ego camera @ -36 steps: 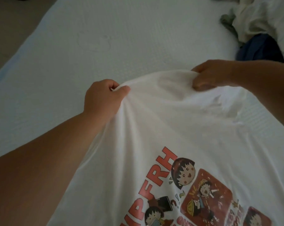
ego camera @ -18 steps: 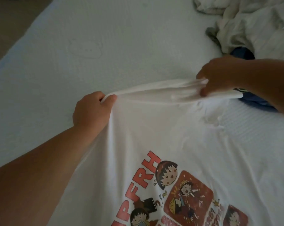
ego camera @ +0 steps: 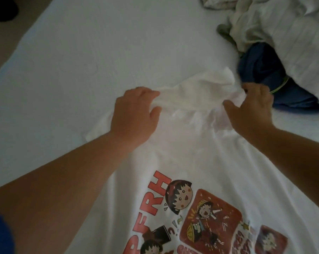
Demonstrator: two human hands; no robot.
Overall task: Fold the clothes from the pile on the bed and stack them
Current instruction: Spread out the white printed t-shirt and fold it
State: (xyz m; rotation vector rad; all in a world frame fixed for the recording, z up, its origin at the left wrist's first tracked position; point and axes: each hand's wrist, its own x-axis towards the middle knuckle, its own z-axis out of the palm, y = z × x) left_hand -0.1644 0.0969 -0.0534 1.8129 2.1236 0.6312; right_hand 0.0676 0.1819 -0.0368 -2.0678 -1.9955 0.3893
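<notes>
The white T-shirt (ego camera: 188,162) runs off the bottom edge, so its print is cut partway and the lettering can't be read whole. Fabric covers the fingertips of the left hand (ego camera: 135,114) and the right hand (ego camera: 254,109). At the bed's (ego camera: 100,52) far right corner, the pile of clothes (ego camera: 283,33) is cropped, a navy garment (ego camera: 265,70) half buried beneath. A dark shape (ego camera: 3,11) on the floor is too cropped to identify.

Bare bed sheet (ego camera: 100,61) lies open left and ahead; clothes pile (ego camera: 276,43) blocks the far right corner.
</notes>
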